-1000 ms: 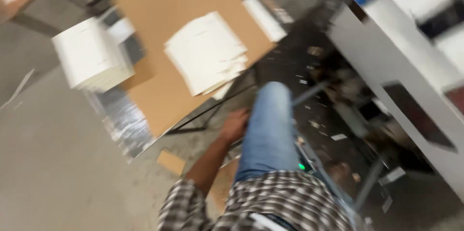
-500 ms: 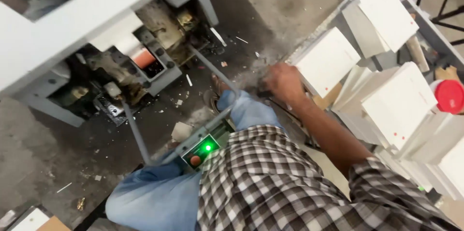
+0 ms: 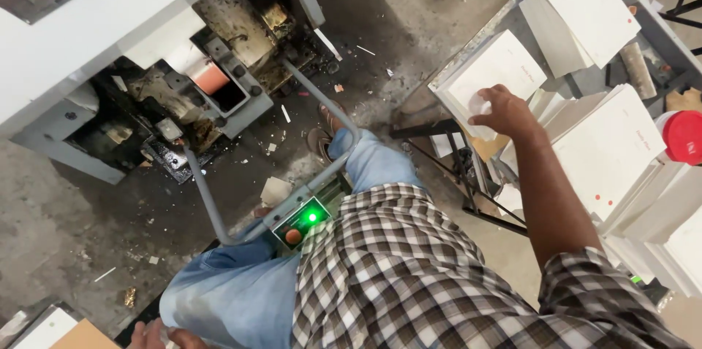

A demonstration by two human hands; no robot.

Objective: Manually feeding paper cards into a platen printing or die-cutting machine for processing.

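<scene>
Right hand (image 3: 504,109) stretched out far right, fingers spread, palm down. Left hand (image 3: 157,336) low beside thigh, mostly cut off.

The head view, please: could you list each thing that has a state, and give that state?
Right hand: open, fingers spread flat on a stack of white sheets.
Left hand: mostly cut off at the bottom edge, grip unclear.
Green lamp on the control box: lit.
Red button: unlit.
Machine: its mechanism exposed, dirty.
Red lid: on its container.
</scene>
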